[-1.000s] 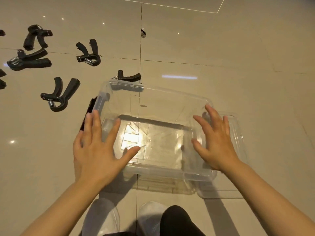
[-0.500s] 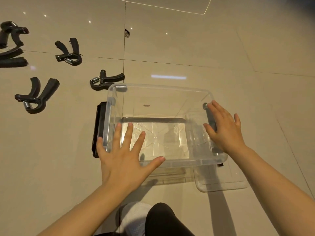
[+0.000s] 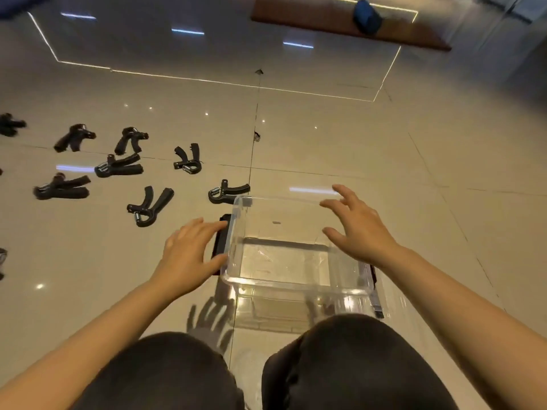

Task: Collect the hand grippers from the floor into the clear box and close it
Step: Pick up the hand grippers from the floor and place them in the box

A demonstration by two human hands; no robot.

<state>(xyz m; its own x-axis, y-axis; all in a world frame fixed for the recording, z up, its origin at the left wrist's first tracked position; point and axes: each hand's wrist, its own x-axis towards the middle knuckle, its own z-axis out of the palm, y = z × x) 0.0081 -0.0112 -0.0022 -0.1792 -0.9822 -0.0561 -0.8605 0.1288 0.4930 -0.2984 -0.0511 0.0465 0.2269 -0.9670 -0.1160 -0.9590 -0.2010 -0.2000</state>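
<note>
The clear box [image 3: 233, 276] stands open and empty on the tiled floor in front of my knees. Its clear lid [image 3: 272, 315] lies flat under and in front of it. My left hand [image 3: 189, 255] hovers by the box's left wall, fingers spread, over a black latch [image 3: 221, 232]. My right hand [image 3: 358, 229] floats over the box's right side, fingers loosely spread, holding nothing. Several black hand grippers lie on the floor to the left; the nearest [image 3: 228, 192] touches the box's far left corner, another [image 3: 149, 206] lies further left.
More hand grippers [image 3: 118, 166] [image 3: 188, 161] [image 3: 60, 187] are scattered toward the left edge. A brown board [image 3: 340, 22] with a blue object [image 3: 367, 13] lies far back. My knees [image 3: 340, 359] fill the bottom of the view.
The view has tilted up and shows more floor and grippers. Both hands have lifted off the box's rim and spread apart; the box sits nearer to my knees.
</note>
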